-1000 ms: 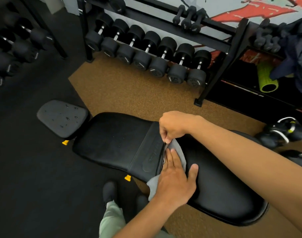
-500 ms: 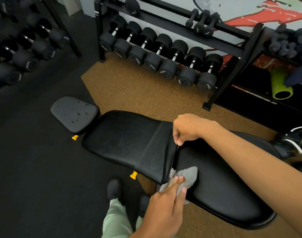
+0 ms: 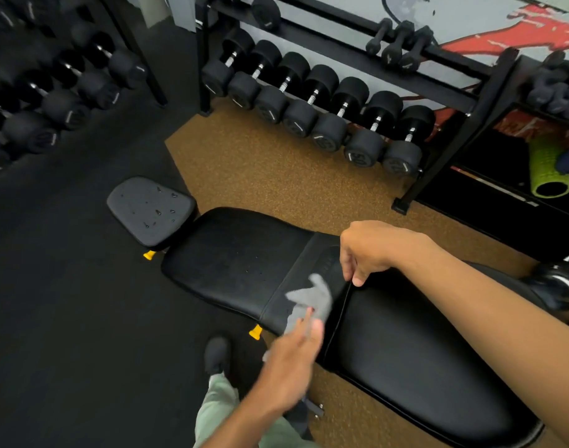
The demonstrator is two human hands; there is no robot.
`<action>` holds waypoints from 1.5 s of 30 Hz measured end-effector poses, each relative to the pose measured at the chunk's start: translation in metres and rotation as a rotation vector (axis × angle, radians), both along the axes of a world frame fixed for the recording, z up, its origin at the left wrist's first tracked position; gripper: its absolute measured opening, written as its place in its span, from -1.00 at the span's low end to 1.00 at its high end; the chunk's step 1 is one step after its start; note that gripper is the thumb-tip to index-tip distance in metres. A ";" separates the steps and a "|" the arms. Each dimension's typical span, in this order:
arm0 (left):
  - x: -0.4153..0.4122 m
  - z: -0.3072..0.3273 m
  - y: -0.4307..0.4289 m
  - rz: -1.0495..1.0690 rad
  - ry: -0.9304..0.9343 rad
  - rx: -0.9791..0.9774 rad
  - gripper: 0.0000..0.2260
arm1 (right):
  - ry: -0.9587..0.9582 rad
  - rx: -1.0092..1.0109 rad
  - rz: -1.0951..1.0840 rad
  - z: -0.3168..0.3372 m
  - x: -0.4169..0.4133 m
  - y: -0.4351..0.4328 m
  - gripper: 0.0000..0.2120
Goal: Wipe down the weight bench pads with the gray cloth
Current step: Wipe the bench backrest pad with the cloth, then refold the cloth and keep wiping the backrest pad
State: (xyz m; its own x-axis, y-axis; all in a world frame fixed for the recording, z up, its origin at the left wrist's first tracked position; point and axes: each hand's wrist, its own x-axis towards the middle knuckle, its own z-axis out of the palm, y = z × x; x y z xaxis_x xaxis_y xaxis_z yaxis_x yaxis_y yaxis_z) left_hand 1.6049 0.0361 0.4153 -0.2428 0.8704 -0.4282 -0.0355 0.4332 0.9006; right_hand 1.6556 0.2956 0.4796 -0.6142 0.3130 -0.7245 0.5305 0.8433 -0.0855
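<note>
Indoor light moderate, even, from overhead; shadows soft. Faint sheen on the glossy black vinyl bench pads point(image 3: 406, 344), right of the left hand point(image 3: 289, 360). That hand and the crumpled gray cloth point(image 3: 312, 297) at its fingertips are smeared by motion blur. Right hand point(image 3: 370, 247) sharper. Black rubber dumbbells point(image 3: 66, 101) far left of the fingers are soft. Black steel rack point(image 3: 454, 137) bows toward the frame edge.
</note>
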 end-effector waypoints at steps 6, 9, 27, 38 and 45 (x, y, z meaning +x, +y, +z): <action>0.020 -0.033 0.059 -0.336 0.442 0.075 -0.50 | 0.044 0.032 -0.054 -0.005 0.000 0.007 -0.75; 0.003 -0.048 0.099 -0.380 0.500 0.058 -0.51 | 0.125 0.139 -0.064 -0.015 -0.005 0.009 -0.70; -0.074 -0.035 0.002 0.026 0.067 -0.126 -0.41 | 0.048 -0.206 0.019 -0.054 -0.070 -0.032 -0.32; -0.189 0.001 0.026 0.239 -0.708 -0.080 -0.52 | 0.308 -0.882 -0.566 -0.031 -0.093 -0.034 -0.57; -0.222 -0.009 0.045 0.124 -0.467 -0.121 -0.70 | 0.499 -1.019 -0.949 -0.026 -0.096 -0.020 -0.63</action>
State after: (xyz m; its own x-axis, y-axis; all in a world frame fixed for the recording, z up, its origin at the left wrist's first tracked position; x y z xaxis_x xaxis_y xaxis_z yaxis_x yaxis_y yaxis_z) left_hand 1.3833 0.0814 0.4061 -0.0994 0.7849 -0.6116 -0.4806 0.5004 0.7202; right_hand 1.5595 0.2756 0.4532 -0.7215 0.2281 -0.6538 0.5751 -0.3284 -0.7493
